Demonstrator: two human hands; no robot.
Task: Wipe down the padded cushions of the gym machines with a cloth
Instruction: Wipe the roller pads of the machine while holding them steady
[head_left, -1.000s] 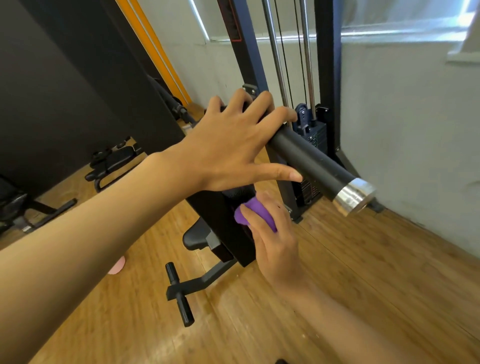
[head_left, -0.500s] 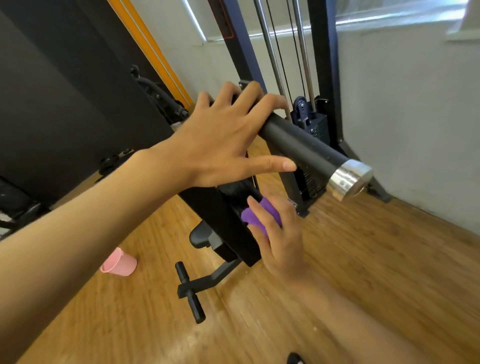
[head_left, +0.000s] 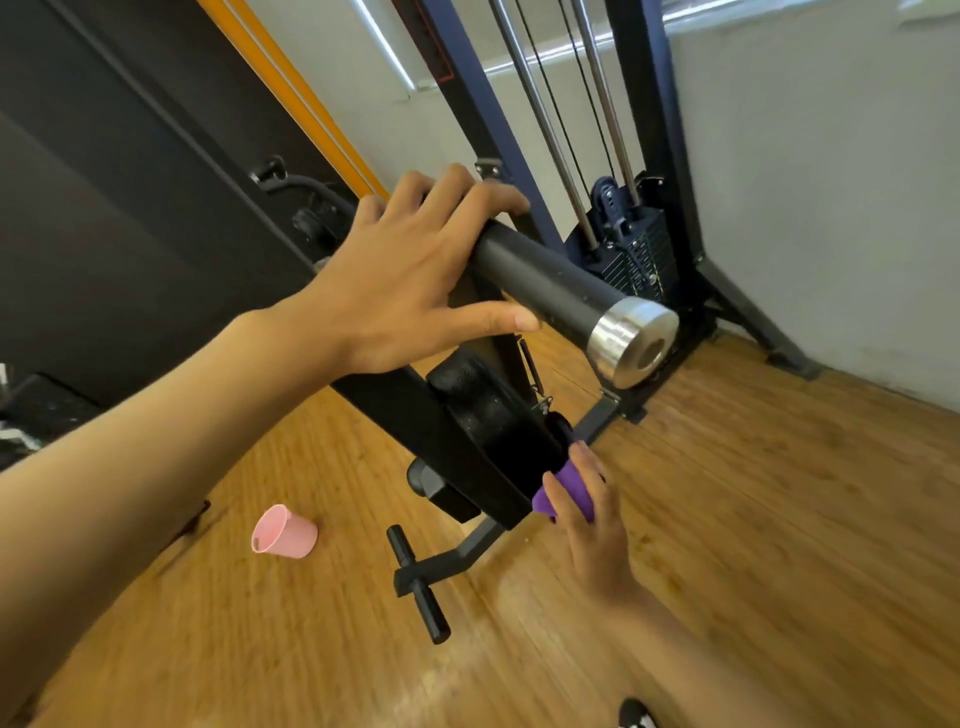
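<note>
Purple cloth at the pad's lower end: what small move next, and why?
Probably slide the purple cloth up along the black pad toward the bar. The right hand grips the cloth at the pad's lower end, so most of the pad's surface lies above it. The left hand holds the bar, which seems to steady the arm.

A pink cup (head_left: 284, 531) lies on its side on the wood floor (head_left: 753, 519), near a black T-shaped foot bar (head_left: 418, 584). At the back a weight stack (head_left: 641, 260) sits low, steel rods (head_left: 542, 119) rising from it, a blue post (head_left: 470, 104) just left. An orange stripe (head_left: 290, 88) edges a dark panel (head_left: 104, 182). The right wall (head_left: 831, 182) is white. A shoe tip (head_left: 636, 717) shows at the bottom edge
</note>
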